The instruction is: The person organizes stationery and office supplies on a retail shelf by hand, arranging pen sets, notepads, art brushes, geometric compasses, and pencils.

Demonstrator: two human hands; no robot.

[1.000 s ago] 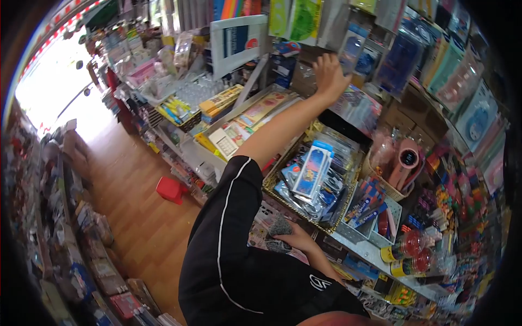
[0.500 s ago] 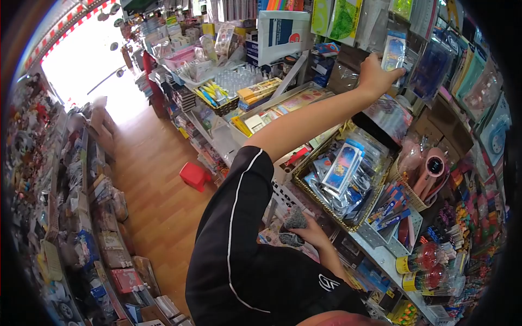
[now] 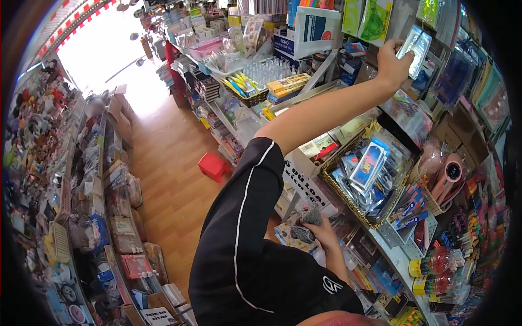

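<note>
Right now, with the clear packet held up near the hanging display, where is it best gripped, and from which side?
Probably by its lower-left edge, coming from below. The clear packet is flat and tilted, and the left hand already pinches that edge, leaving the top free. The right hand holds a grey cloth.

The packet in the left hand is glossy clear plastic that catches the light. The grey cloth in the right hand looks rough and matt, perhaps knitted. At 3 o'clock a woven gold-toned basket holds shiny plastic-wrapped cards. The floor is smooth wood.
</note>
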